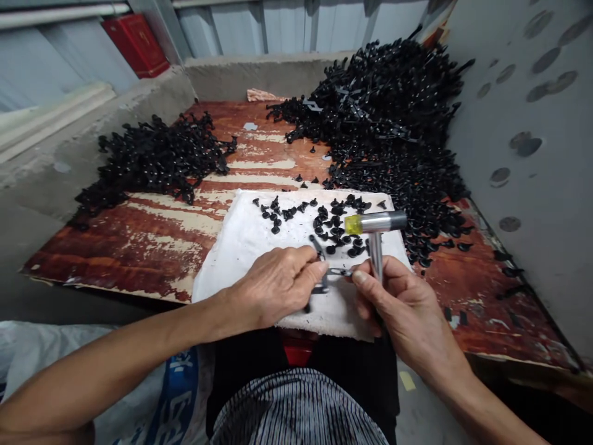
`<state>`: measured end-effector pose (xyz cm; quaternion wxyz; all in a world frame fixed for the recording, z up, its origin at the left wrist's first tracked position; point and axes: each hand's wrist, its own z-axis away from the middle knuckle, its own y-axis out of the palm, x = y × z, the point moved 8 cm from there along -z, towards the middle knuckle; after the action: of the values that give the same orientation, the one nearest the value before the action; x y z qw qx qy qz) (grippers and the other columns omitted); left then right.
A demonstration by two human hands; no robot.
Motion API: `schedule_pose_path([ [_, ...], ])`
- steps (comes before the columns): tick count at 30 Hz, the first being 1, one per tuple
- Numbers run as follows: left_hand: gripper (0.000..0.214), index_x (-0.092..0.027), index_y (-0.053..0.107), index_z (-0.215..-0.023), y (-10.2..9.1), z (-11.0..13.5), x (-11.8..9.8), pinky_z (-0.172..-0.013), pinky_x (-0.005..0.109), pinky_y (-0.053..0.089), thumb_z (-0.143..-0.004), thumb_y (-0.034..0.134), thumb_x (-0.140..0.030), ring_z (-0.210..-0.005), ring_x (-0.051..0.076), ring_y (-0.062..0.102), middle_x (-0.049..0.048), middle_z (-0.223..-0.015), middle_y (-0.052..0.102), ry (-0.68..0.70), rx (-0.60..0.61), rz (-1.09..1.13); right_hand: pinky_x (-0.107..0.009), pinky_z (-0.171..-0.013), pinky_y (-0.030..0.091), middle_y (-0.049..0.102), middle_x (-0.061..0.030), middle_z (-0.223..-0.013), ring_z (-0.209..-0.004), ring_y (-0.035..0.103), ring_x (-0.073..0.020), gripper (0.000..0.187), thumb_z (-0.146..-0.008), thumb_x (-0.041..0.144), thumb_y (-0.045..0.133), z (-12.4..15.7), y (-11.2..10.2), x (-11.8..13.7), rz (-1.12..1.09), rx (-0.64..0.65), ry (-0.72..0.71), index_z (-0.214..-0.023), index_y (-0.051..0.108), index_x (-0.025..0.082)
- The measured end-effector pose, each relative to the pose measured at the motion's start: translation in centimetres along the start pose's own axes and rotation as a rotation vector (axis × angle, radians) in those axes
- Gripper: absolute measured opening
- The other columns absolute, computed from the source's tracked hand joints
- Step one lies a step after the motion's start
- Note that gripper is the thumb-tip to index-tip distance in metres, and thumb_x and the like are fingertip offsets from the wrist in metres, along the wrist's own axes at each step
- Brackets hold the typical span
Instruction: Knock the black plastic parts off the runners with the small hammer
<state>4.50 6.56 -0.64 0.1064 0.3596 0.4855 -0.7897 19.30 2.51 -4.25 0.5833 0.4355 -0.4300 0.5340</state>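
Note:
Over the white cloth (222, 259), my left hand (282, 281) is closed on a small black part (317, 247), most of it hidden by the fingers. My right hand (403, 296) is wrapped round the handle of a small hammer (382, 222), which has a yellow face at one end and a dark face at the other. Thumb and forefinger of that hand also pinch the end of a thin grey metal piece (341, 272), which reaches across to the left fingers. Just beyond the hands, several black mushroom-shaped pieces (331, 250) lie scattered on the cloth.
A tall heap of black parts (384, 93) rises at the back right, with loose grey metal pieces on it. Another black pile (157, 157) sits at the left of the worn red-brown tabletop (157, 228). A grey panel (546, 185) bounds the right side.

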Motion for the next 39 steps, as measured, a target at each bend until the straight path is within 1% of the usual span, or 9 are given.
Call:
schedule_pose_path([
  [3, 0.024, -0.02, 0.044, -0.069, 1.2, -1.0, 0.1, -0.052, 0.024, 0.031, -0.09, 0.048, -0.033, -0.054, 0.01, 0.042, -0.004, -0.06, 0.05, -0.013, 0.031, 0.159, -0.017, -0.034, 0.03, 0.049, 0.0073, -0.047, -0.037, 0.036, -0.0062, 0.036, -0.08, 0.055, 0.069, 0.5, 0.6, -0.3, 0.054, 0.075, 0.026, -0.078, 0.056, 0.021],
  [6, 0.021, -0.019, 0.047, -0.071, 2.1, -2.0, 1.0, -0.05, 0.021, 0.036, -0.089, 0.05, -0.028, -0.052, 0.007, 0.048, -0.0033, -0.062, 0.056, -0.072, 0.14, 0.353, -0.017, -0.034, 0.031, 0.048, 0.0066, -0.051, -0.039, 0.038, -0.0064, 0.036, -0.082, 0.055, 0.068, 0.5, -1.3, -0.2, 0.122, 0.007, -0.03, -0.077, 0.058, 0.02],
  [8, 0.022, -0.019, 0.046, -0.069, 2.0, -2.5, 1.7, -0.045, 0.018, 0.036, -0.09, 0.049, -0.026, -0.049, 0.006, 0.049, -0.0037, -0.061, 0.056, -0.121, 0.171, 0.391, -0.017, -0.032, 0.032, 0.046, 0.0074, -0.05, -0.038, 0.037, -0.0064, 0.037, -0.082, 0.055, 0.069, 0.3, -2.9, -0.3, 0.114, -0.054, -0.045, -0.074, 0.056, 0.021],
  [11, 0.023, -0.019, 0.045, -0.067, 1.8, -3.1, 2.2, -0.039, 0.016, 0.032, -0.089, 0.05, -0.024, -0.045, 0.005, 0.049, -0.0043, -0.06, 0.056, -0.172, 0.208, 0.381, -0.017, -0.028, 0.03, 0.046, 0.0081, -0.051, -0.035, 0.035, -0.0061, 0.037, -0.078, 0.055, 0.071, -0.3, -4.1, -0.9, 0.01, -0.072, 0.002, -0.074, 0.054, 0.022],
  [14, 0.024, -0.019, 0.044, -0.066, 2.0, -3.4, 1.9, -0.036, 0.015, 0.028, -0.088, 0.052, -0.022, -0.042, 0.004, 0.047, -0.0045, -0.06, 0.057, -0.154, 0.246, 0.372, -0.015, -0.026, 0.029, 0.053, 0.0055, -0.064, -0.038, 0.036, -0.005, 0.039, -0.072, 0.053, 0.076, -0.8, -4.0, -0.9, -0.071, -0.065, 0.018, -0.074, 0.053, 0.022],
  [16, 0.025, -0.018, 0.044, -0.065, 2.1, -3.4, 1.5, -0.036, 0.014, 0.027, -0.088, 0.052, -0.022, -0.04, 0.002, 0.046, -0.0048, -0.059, 0.056, -0.134, 0.264, 0.37, -0.015, -0.026, 0.03, 0.054, 0.0048, -0.067, -0.04, 0.037, -0.0044, 0.041, -0.071, 0.053, 0.077, -0.8, -3.7, -0.6, -0.077, -0.05, 0.014, -0.072, 0.051, 0.021],
  [28, 0.025, -0.017, 0.049, -0.064, 1.9, -3.9, 0.9, -0.036, 0.015, 0.025, -0.088, 0.053, -0.019, -0.039, 0.003, 0.041, -0.0051, -0.054, 0.053, -0.13, 0.252, 0.337, -0.014, -0.026, 0.032, 0.055, 0.0046, -0.068, -0.039, 0.038, -0.003, 0.042, -0.071, 0.053, 0.078, -0.7, -3.5, -0.8, -0.107, -0.03, 0.024, -0.071, 0.053, 0.019],
  [34, 0.026, -0.016, 0.05, -0.065, 1.8, -3.9, 1.0, -0.035, 0.015, 0.025, -0.09, 0.052, -0.019, -0.038, 0.002, 0.04, -0.0054, -0.054, 0.053, -0.134, 0.255, 0.318, -0.015, -0.027, 0.031, 0.048, 0.0075, -0.055, -0.036, 0.035, -0.0037, 0.043, -0.073, 0.057, 0.075, -0.6, -3.5, -0.8, -0.072, -0.006, 0.025, -0.069, 0.054, 0.02],
  [39, 0.028, -0.016, 0.049, -0.064, 1.9, -4.0, 0.9, -0.035, 0.013, 0.025, -0.092, 0.051, -0.018, -0.037, 0.0, 0.039, -0.0063, -0.054, 0.052, -0.132, 0.263, 0.306, -0.015, -0.027, 0.031, 0.049, 0.007, -0.055, -0.037, 0.035, -0.0041, 0.041, -0.074, 0.056, 0.074, -0.7, -3.4, -0.8, -0.064, -0.002, 0.024, -0.07, 0.056, 0.019],
])
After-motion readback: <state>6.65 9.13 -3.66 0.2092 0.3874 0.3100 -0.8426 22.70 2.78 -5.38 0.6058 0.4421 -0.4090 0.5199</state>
